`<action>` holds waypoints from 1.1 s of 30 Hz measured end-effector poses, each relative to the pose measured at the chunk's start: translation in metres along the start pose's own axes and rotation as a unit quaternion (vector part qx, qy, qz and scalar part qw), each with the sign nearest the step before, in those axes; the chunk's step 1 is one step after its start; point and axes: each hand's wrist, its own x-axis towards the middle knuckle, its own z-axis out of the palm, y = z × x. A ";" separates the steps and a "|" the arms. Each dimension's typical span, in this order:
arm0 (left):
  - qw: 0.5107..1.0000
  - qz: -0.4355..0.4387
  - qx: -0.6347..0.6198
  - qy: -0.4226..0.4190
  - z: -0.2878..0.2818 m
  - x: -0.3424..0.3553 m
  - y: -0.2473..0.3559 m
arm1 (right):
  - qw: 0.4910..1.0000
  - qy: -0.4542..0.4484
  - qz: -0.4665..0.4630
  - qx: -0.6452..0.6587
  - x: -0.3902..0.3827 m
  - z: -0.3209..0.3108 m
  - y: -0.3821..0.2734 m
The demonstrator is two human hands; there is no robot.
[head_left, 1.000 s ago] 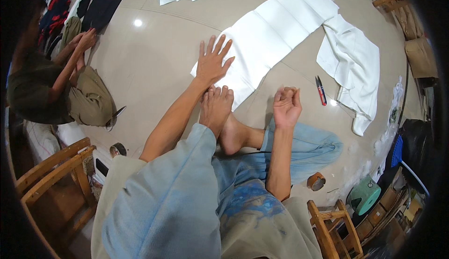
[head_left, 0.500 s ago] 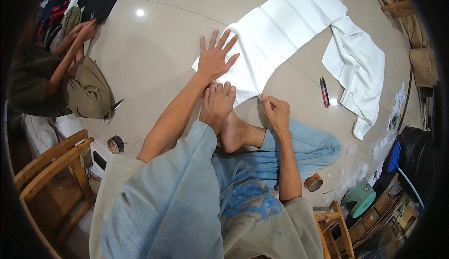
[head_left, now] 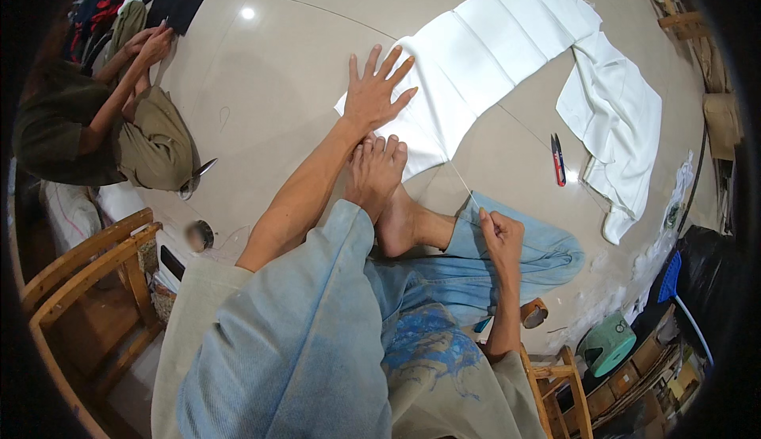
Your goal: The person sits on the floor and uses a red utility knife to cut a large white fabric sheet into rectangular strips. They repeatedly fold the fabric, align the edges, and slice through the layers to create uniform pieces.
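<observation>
A long white fabric strip (head_left: 483, 43) with crosswise lines lies on the tiled floor. My left hand (head_left: 376, 94) presses flat on its near end, fingers spread, and my bare foot (head_left: 378, 171) rests at the same end. From the fabric's near corner a thin white thread (head_left: 463, 180) runs taut to my right hand (head_left: 502, 237). That hand is closed in a pinch around the thread, above my bent knee in blue jeans. Joined to or touching the strip's far end is a crumpled white cloth (head_left: 614, 114). Red-and-black thread snips (head_left: 559, 162) lie beside that cloth.
Another person (head_left: 103, 122) sits at the left, hands on dark cloth, near a pointed metal blade (head_left: 206, 167). Wooden chairs (head_left: 87, 272) stand lower left and lower right. A tape roll (head_left: 199, 235), a green stool (head_left: 609, 342) and a blue-headed tool (head_left: 670, 276) are around me.
My right hand has moved down and to the right, away from the fabric corner, drawing out the thread. My left hand stays pressed on the fabric.
</observation>
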 end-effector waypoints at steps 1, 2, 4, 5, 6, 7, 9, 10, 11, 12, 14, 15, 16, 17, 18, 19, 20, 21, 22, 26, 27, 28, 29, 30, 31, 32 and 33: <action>1.000 0.001 -0.002 0.003 0.000 0.000 0.000 | 1.000 0.000 -0.001 -0.007 -0.004 -0.004 0.000; 1.000 0.000 0.000 0.007 0.000 0.000 0.000 | 1.000 -0.007 0.004 -0.006 -0.009 -0.008 0.001; 1.000 -0.001 -0.003 0.005 0.000 0.000 0.000 | 1.000 -0.015 0.023 -0.010 -0.017 -0.015 0.002; 1.000 -0.002 -0.007 0.000 0.000 0.000 0.000 | 1.000 -0.018 0.022 -0.012 -0.021 -0.019 0.002; 1.000 -0.004 -0.009 -0.005 0.000 0.000 0.000 | 0.999 -0.019 0.025 -0.017 -0.026 -0.022 0.003; 1.000 -0.004 -0.010 -0.005 0.000 0.000 0.000 | 0.999 -0.022 0.033 -0.027 -0.030 -0.026 0.004; 1.000 -0.005 -0.007 -0.007 0.000 0.000 0.000 | 1.000 -0.017 0.018 -0.017 -0.040 -0.033 0.006; 1.000 -0.005 -0.006 -0.008 0.001 0.000 0.000 | 1.000 -0.017 0.018 -0.016 -0.045 -0.037 0.007; 1.000 -0.005 -0.005 -0.009 0.001 0.000 0.000 | 0.999 -0.019 0.020 -0.019 -0.050 -0.041 0.008; 1.000 -0.007 -0.002 -0.015 0.001 0.000 0.000 | 0.999 -0.023 0.026 -0.023 -0.055 -0.045 0.008; 1.000 -0.004 -0.003 -0.004 0.001 0.000 -0.001 | 0.999 -0.029 0.034 -0.030 -0.063 -0.052 0.010; 1.000 -0.005 -0.002 -0.007 0.001 0.000 -0.001 | 0.998 -0.030 0.036 -0.033 -0.067 -0.055 0.011; 1.000 -0.002 0.001 -0.001 0.001 0.000 -0.001 | 0.998 -0.031 0.038 -0.036 -0.071 -0.057 0.011; 1.000 0.000 0.006 0.000 0.001 0.000 -0.001 | 0.998 -0.027 0.034 -0.036 -0.074 -0.059 0.012; 1.000 0.000 0.011 -0.005 0.001 0.000 -0.001 | 0.999 -0.023 0.029 -0.036 -0.077 -0.061 0.013; 1.000 0.001 0.012 0.000 0.001 0.000 -0.001 | 0.999 -0.018 0.029 -0.036 -0.080 -0.062 0.013; 1.000 0.000 0.012 0.000 0.001 0.000 -0.001 | 0.999 -0.019 0.036 -0.032 -0.083 -0.064 0.014; 1.000 -0.001 0.015 -0.005 0.001 0.000 -0.001 | 0.998 -0.019 0.048 -0.028 -0.086 -0.065 0.014; 1.000 0.001 0.011 0.001 0.001 0.000 -0.001 | 0.998 -0.019 0.060 -0.025 -0.089 -0.067 0.015; 1.000 0.001 0.009 0.003 0.001 0.000 -0.001 | 0.996 -0.027 0.082 -0.023 -0.102 -0.075 0.018; 1.000 -0.001 0.011 -0.002 0.001 0.000 -0.001 | 0.996 -0.025 0.086 -0.020 -0.105 -0.077 0.019; 1.000 0.001 0.009 0.004 0.001 0.000 -0.001 | 0.996 -0.023 0.090 -0.016 -0.108 -0.079 0.020; 1.000 0.002 0.010 0.006 0.001 0.000 -0.001 | 0.995 -0.023 0.093 -0.013 -0.111 -0.081 0.021; 1.000 0.002 0.012 0.002 0.001 0.000 -0.001 | 0.995 -0.023 0.096 -0.009 -0.114 -0.083 0.022; 1.000 0.002 0.010 0.006 0.002 0.000 -0.001 | 0.995 -0.020 0.101 -0.008 -0.117 -0.085 0.024; 1.000 0.001 0.008 0.005 0.002 0.000 -0.001 | 0.993 -0.025 0.113 -0.007 -0.120 -0.087 0.026; 1.000 0.001 0.008 0.009 0.002 -0.001 -0.001 | 0.992 -0.027 0.127 -0.009 -0.124 -0.088 0.028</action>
